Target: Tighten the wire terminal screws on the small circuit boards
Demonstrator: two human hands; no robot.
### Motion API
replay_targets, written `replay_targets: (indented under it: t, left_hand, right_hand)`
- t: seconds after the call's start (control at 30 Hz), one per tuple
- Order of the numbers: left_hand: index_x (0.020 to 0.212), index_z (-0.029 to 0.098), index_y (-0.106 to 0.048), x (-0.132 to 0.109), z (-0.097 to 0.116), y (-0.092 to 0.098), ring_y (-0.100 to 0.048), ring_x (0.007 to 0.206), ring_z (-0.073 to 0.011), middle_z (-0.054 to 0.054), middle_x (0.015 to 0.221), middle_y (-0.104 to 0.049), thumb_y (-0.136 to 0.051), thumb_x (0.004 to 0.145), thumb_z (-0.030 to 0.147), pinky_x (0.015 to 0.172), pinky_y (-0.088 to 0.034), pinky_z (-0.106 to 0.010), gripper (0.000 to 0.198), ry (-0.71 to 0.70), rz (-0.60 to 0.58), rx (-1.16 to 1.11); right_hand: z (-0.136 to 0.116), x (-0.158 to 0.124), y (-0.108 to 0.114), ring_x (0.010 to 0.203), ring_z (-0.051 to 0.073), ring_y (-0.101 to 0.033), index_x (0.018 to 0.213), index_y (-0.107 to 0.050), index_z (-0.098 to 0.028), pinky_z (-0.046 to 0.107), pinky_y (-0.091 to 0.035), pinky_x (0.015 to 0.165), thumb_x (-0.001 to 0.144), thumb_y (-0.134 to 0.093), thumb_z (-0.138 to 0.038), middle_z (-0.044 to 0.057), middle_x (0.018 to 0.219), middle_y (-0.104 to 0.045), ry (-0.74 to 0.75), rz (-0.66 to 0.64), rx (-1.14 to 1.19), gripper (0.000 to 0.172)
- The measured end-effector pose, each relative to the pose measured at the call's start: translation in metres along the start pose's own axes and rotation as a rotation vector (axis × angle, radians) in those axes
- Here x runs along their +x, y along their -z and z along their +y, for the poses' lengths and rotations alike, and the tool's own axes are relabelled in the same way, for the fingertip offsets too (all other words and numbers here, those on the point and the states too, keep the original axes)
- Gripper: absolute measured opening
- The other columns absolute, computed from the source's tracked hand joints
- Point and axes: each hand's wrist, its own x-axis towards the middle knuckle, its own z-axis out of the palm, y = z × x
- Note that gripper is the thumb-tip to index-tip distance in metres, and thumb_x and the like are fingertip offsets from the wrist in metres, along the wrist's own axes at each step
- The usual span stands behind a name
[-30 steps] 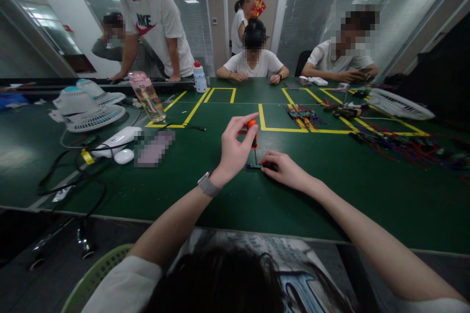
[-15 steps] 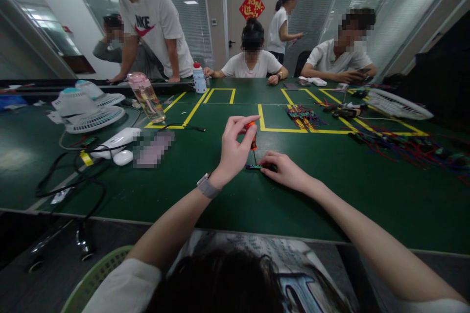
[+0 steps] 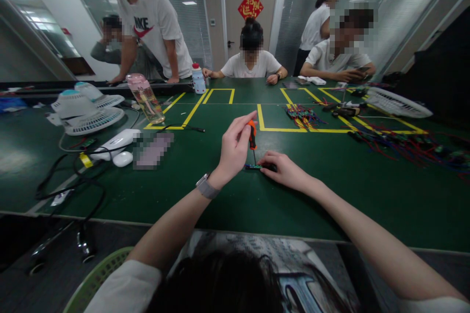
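My left hand (image 3: 235, 144) is closed round the orange and black handle of a screwdriver (image 3: 252, 138), which stands nearly upright. Its thin shaft points down to a small green circuit board (image 3: 253, 167) lying on the green table (image 3: 176, 186). Whether the tip sits in a screw is too small to tell. From the right, my right hand (image 3: 281, 168) pinches the end of the board between thumb and fingers, holding it against the tabletop. Part of the board is hidden under those fingers.
A clear bottle (image 3: 146, 99), white fans (image 3: 88, 115), a white mouse (image 3: 122, 158) and black cables (image 3: 69, 176) are on the left. Boards with red and blue wires (image 3: 303, 116) lie to the right. Several people sit or stand across the table.
The fingers of my left hand have turned and drawn together round the screwdriver handle. My right hand and the board stay put. A person in the background has moved right.
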Motion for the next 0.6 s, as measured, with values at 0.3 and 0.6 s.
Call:
replay_targets:
  t: [0.3, 0.6]
  left_hand:
    - [0.102, 0.023, -0.071, 0.0001, 0.003, 0.0016, -0.061, 0.091, -0.0136, -0.005, 0.099, -0.06, -0.061, 0.088, 0.026, 0.081, -0.053, -0.026, 0.017, -0.036, 0.089, 0.148]
    - [0.122, 0.022, -0.061, -0.0015, 0.0014, -0.003, -0.066, 0.098, -0.0157, -0.007, 0.115, -0.066, -0.056, 0.092, 0.023, 0.083, -0.055, -0.028, 0.031, 0.033, 0.017, -0.093]
  right_hand:
    - [0.0004, -0.0001, -0.0004, 0.082, 0.018, -0.061, 0.093, -0.069, -0.015, 0.03, -0.05, 0.074, 0.082, -0.06, -0.012, 0.007, 0.088, -0.063, 0.007, 0.006, 0.002, 0.015]
    - [0.0005, -0.0001, -0.0002, 0.08, 0.018, -0.061, 0.093, -0.069, -0.016, 0.029, -0.05, 0.073, 0.082, -0.059, -0.011, 0.006, 0.089, -0.063, 0.008, 0.0, 0.005, 0.015]
